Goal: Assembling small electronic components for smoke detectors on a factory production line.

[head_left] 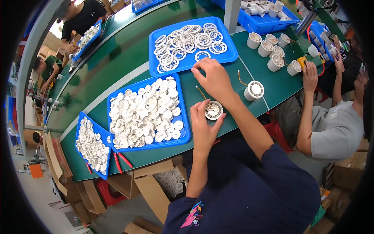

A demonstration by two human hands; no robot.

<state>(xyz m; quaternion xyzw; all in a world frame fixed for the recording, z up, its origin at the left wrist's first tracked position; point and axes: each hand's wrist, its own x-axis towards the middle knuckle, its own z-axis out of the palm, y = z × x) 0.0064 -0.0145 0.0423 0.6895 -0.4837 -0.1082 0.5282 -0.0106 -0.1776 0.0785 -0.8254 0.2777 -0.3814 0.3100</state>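
Over green bench [282, 87], right hand [213, 80] arched, left hand [204, 126] curled round white part [213, 111]

Factory-type assembly workshop.
Indicated by the long green workbench [286, 86], blue trays [189, 62] of near-identical white parts [144, 113], co-workers [331, 130] at neighbouring stations, and open cardboard boxes [152, 194].

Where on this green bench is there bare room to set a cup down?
A patch of green bench lies between the spoke-topped white cup and the clustered white cups; a broader green stretch runs beyond the tray of white discs. It's crowded among those cups, inside that tray and in the tray of white rings.
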